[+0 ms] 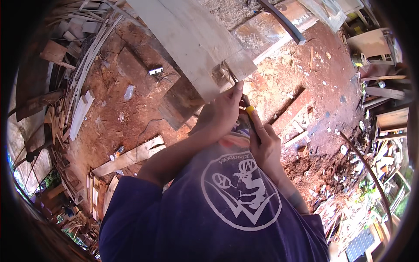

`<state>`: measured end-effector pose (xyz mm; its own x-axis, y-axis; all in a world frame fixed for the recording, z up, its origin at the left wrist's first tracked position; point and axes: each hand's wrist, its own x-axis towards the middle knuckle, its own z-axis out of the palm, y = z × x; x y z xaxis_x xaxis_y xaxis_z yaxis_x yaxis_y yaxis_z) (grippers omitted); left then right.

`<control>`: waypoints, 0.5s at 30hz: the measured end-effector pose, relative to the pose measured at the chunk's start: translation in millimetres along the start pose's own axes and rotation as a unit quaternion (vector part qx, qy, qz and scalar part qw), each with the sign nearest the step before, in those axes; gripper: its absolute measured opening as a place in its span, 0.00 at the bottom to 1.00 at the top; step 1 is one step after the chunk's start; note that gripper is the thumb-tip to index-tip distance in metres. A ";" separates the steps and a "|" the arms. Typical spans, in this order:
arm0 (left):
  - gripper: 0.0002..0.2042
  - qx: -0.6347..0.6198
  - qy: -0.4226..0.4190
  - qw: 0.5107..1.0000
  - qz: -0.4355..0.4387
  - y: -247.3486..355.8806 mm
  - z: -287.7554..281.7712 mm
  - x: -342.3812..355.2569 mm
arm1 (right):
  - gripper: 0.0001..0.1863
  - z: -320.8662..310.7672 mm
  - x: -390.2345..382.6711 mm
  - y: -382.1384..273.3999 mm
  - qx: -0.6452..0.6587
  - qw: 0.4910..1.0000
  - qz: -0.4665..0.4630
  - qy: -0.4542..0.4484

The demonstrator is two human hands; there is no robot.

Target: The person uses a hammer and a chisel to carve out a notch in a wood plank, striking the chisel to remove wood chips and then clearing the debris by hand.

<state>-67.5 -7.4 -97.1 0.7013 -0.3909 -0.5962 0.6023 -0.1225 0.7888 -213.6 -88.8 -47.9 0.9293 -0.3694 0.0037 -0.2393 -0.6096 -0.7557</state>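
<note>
A wide pale wooden board (187, 39) slants down from the top edge, with a squarish recess (218, 75) near its near end. What looks like a chisel (249, 109), dark with a yellow band, points up and away into that recess. Its handle is wrapped by my right hand (265, 142), to the right of the board's end. Farther up the tool, my left hand (224, 109) closes around the dark blade beside the board's edge, thumb pressed along it. My left fingers partly hide the blade, and the tip's exact contact cannot be made out.
A dark bar (283, 22) lies over a stained plank beyond the board. A small white power socket (156, 71) rests on planks to the left. Loose timber strips (94, 61) pile up far left. Wood scraps and litter cover the earth at right.
</note>
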 end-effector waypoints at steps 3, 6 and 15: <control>0.20 0.092 -0.015 0.994 0.062 -7.7 3.8 -8.7 | 0.33 0.0 1.7 -1.2 -0.001 1.000 -0.004 0.004; 0.27 -0.016 0.015 1.000 0.021 -9.9 1.1 4.4 | 0.35 2.3 4.1 0.5 -0.006 1.000 0.017 -0.012; 0.26 0.076 0.023 0.997 0.020 4.3 15.7 -10.2 | 0.29 -0.3 3.1 5.0 0.053 0.997 -0.007 0.046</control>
<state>-78.0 -18.3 -85.3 0.7430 -0.3562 -0.5666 0.5105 -0.2459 0.8240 -212.0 -93.2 -51.4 0.9016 -0.4267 0.0717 -0.1899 -0.5391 -0.8206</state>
